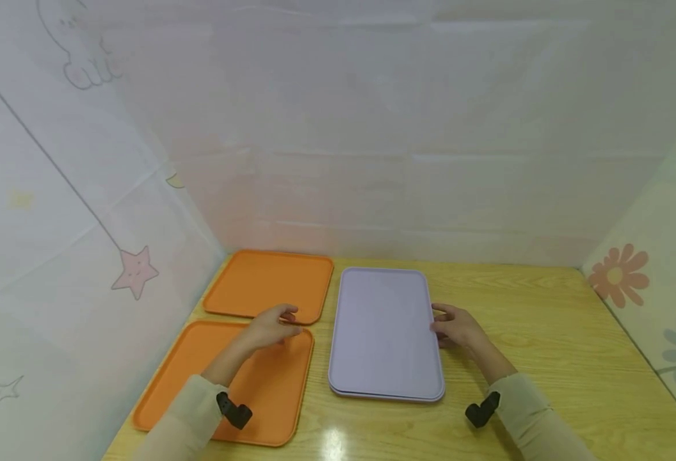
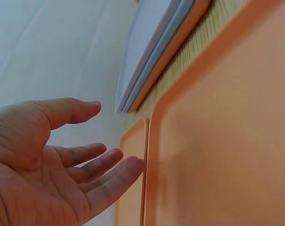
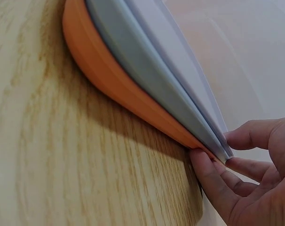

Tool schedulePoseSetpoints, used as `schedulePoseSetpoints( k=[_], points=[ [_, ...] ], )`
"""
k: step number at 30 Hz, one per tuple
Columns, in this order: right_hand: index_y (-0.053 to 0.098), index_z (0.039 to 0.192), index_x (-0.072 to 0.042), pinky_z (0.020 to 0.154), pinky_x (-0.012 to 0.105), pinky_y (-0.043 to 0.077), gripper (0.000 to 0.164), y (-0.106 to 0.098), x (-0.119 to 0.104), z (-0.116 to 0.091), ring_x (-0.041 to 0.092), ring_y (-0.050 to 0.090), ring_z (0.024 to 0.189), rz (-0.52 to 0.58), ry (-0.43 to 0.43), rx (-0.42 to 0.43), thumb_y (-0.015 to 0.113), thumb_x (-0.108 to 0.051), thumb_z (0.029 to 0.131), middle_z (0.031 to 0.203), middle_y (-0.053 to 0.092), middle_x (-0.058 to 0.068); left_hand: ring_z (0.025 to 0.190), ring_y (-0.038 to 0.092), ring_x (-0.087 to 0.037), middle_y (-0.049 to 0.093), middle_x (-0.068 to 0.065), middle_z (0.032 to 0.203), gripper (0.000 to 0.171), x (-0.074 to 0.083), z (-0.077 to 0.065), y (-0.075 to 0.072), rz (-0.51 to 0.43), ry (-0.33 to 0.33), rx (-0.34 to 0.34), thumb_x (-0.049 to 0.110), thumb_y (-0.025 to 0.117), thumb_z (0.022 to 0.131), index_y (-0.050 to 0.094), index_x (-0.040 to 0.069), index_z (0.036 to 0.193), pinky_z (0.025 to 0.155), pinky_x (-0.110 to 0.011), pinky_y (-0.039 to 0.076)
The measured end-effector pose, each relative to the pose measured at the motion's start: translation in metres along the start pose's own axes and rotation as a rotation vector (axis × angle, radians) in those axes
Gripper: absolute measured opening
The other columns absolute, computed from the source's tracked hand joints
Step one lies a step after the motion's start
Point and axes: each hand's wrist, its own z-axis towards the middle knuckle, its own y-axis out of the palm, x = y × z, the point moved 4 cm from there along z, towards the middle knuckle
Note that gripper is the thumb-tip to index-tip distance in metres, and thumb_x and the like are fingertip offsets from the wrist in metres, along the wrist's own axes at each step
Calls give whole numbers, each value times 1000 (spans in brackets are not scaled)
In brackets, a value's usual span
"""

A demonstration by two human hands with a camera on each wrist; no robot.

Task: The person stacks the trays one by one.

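In the head view a lilac tray [image 1: 384, 333] tops a stack in the middle of the table. The right wrist view shows a grey-looking tray [image 3: 138, 61] beneath it and an orange tray [image 3: 102, 77] at the bottom. My right hand [image 1: 456, 328] grips the stack's right edge, thumb at the upper rim and fingers lower down. My left hand [image 1: 269, 328] hovers above two flat orange trays, the far one [image 1: 274, 282] and the near one [image 1: 263, 397]. Its fingers are spread and loosely bent, holding nothing, apart from the stack.
The wooden table [image 1: 534, 333] extends to the right of the stack. A pale cloth wall [image 1: 401, 128] stands behind, with printed side sheets at left and right, one bearing a pink star [image 1: 135, 272]. Both wrists carry black camera mounts.
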Motion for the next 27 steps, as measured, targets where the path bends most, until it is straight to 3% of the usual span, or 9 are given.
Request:
schedulePoseSetpoints(
  k=[5, 9, 20, 27],
  points=[
    [42, 152, -1, 73, 39, 62, 69, 0, 1, -1, 23, 69, 89, -3, 14, 0, 70, -5, 89, 132, 55, 29, 126, 55, -45, 51, -27, 143, 61, -11, -8, -24, 171, -7, 81, 24, 69, 98, 45, -2, 147, 93, -51, 54],
    [42, 152, -1, 72, 40, 62, 69, -1, -1, -1, 23, 69, 89, -2, 16, -4, 70, -5, 89, 131, 55, 29, 123, 55, -47, 51, -30, 143, 60, -17, -14, -40, 241, -15, 125, 23, 68, 97, 46, -5, 145, 94, -53, 53],
    [43, 151, 0, 70, 38, 62, 67, 2, 1, 1, 21, 69, 86, 4, 18, -3, 68, -3, 89, 126, 58, 27, 128, 47, -54, 41, -37, 147, 69, -46, -22, -79, 327, -54, 189, 27, 65, 98, 38, -12, 147, 98, -60, 48],
    [42, 151, 0, 71, 39, 61, 67, 2, 1, 1, 22, 69, 86, 17, 21, -1, 68, -2, 89, 125, 57, 27, 134, 38, -56, 38, -39, 148, 74, -72, -18, -101, 363, -95, 227, 29, 65, 97, 34, -15, 148, 104, -65, 40]
  ],
)
